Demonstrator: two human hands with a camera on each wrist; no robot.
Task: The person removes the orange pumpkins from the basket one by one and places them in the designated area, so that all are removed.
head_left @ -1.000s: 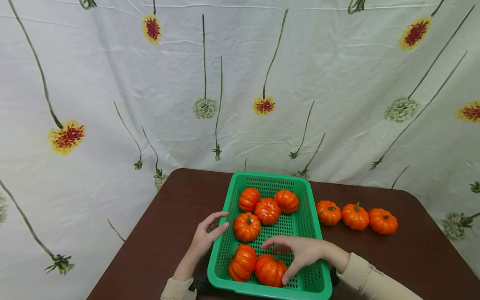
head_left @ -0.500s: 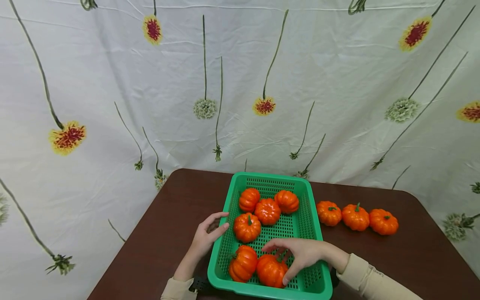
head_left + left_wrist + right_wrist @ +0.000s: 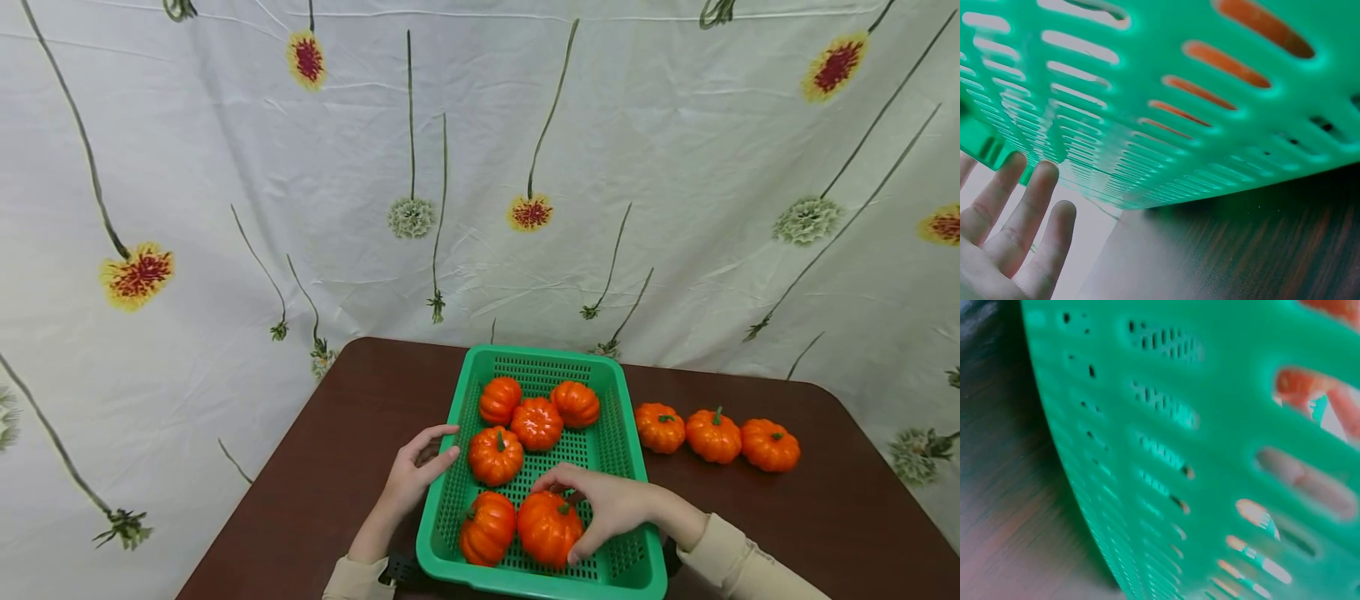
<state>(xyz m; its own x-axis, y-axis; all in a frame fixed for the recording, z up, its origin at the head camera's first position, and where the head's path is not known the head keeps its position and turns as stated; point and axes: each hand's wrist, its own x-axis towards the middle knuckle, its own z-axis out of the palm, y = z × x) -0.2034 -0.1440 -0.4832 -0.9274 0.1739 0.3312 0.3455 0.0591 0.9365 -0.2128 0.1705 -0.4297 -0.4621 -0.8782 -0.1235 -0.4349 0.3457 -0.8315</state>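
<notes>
A green plastic basket (image 3: 429, 542) stands on the table with several small orange pumpkins inside. My right hand (image 3: 611, 504) reaches over its right side and grips one pumpkin (image 3: 549, 531) near the front, thumb at the lower right and fingers at the top. Just left of it lies another pumpkin (image 3: 487, 528). My left hand (image 3: 414, 467) is at the basket's left rim, its fingers extended. In the left wrist view, the left fingers (image 3: 1029, 212) are straight beside the slotted wall. The right wrist view shows mostly basket wall (image 3: 1222, 425), with parts of the hand visible through the slots.
Three more pumpkins (image 3: 713, 436) sit in a row on the dark brown table (image 3: 322, 467), right of the basket. Behind the table hangs a white cloth (image 3: 480, 267) with printed flowers. Farther back in the basket, several pumpkins cluster, one being a pumpkin (image 3: 495, 456) near the left wall.
The pumpkin under my right hand has shifted slightly up and right and tilted, and my fingers have closed on it. My left hand stays at the rim.
</notes>
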